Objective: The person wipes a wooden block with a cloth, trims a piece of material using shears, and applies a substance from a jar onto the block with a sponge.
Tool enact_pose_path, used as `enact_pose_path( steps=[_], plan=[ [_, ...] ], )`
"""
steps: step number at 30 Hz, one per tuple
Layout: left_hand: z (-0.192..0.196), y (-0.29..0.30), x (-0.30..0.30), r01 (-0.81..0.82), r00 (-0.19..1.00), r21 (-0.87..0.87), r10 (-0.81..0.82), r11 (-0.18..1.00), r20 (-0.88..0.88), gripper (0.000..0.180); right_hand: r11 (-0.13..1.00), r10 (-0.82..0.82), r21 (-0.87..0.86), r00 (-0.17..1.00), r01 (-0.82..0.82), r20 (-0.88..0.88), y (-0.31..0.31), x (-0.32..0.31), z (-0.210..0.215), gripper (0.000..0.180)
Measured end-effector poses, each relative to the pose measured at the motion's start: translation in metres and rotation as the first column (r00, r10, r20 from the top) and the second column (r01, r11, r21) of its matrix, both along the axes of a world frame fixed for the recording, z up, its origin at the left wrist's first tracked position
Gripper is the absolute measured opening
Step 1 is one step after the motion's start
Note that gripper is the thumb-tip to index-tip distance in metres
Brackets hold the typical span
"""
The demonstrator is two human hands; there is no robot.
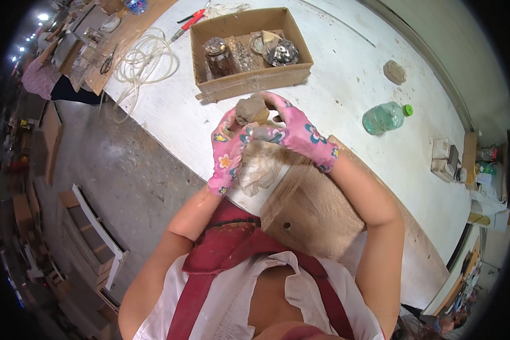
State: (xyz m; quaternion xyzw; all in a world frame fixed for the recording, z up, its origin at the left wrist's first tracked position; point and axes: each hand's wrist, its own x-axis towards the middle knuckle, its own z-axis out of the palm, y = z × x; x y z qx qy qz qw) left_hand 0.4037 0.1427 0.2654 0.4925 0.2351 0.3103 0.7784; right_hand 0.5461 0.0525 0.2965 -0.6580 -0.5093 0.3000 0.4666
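Both my hands wear pink flowered gloves and hold a rough grey-brown lump (249, 109), which could be clay or stone; I cannot tell which. My left hand (228, 148) is closed around its left and lower side. From the right, my right hand (300, 133) curls its fingers over the far side. Just beyond the lump stands an open cardboard box (255, 86). Inside it are a brown glass jar (218, 61), a dark shiny lump (283, 54) and small clear bits. Beneath my wrists lies a crumpled whitish sheet (259, 170).
On the white table (340, 85) are a green bottle (382, 118) and a brownish block (395, 72). A red air gun (194, 20) and coiled clear hose (144, 59) lie left of the box. A brown board (314, 209) sits near me. Another person (39, 79) is at far left.
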Motion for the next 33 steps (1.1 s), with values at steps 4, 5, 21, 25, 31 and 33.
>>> enact_pose_path(
  steps=[4, 5, 21, 25, 31, 33],
  plan=[
    [-0.002, -0.001, -0.004, 0.058, 0.998, -0.108, -0.057, 0.992, 0.012, 0.030, 0.998, -0.038, 0.044, 0.998, 0.040, -0.045, 0.001, 0.001, -0.004, 0.059],
    [-0.002, -0.003, -0.005, 0.083, 0.996, -0.137, -0.079, 0.987, 0.034, 0.030, 0.999, -0.037, 0.026, 0.996, 0.039, -0.076, 0.001, 0.002, -0.003, 0.056],
    [0.010, 0.002, -0.016, 0.072, 0.994, 0.074, -0.078, 0.995, 0.075, 0.040, 0.987, 0.061, 0.148, 0.997, -0.053, -0.045, -0.001, -0.003, 0.005, 0.069],
    [0.000, 0.008, -0.016, -0.009, 0.999, 0.170, 0.002, 0.985, 0.046, 0.034, 0.969, 0.100, 0.242, 0.981, -0.057, -0.168, -0.002, 0.002, 0.000, 0.064],
    [-0.016, 0.010, -0.019, -0.159, 0.976, 0.312, 0.100, 0.937, 0.195, 0.039, 0.967, -0.020, 0.253, 0.998, 0.033, -0.055, -0.002, -0.001, 0.004, 0.032],
    [-0.018, 0.012, -0.019, -0.170, 0.971, 0.383, 0.089, 0.908, 0.221, 0.043, 0.968, -0.053, 0.247, 0.998, 0.047, 0.016, -0.003, -0.001, 0.004, 0.029]
  ],
)
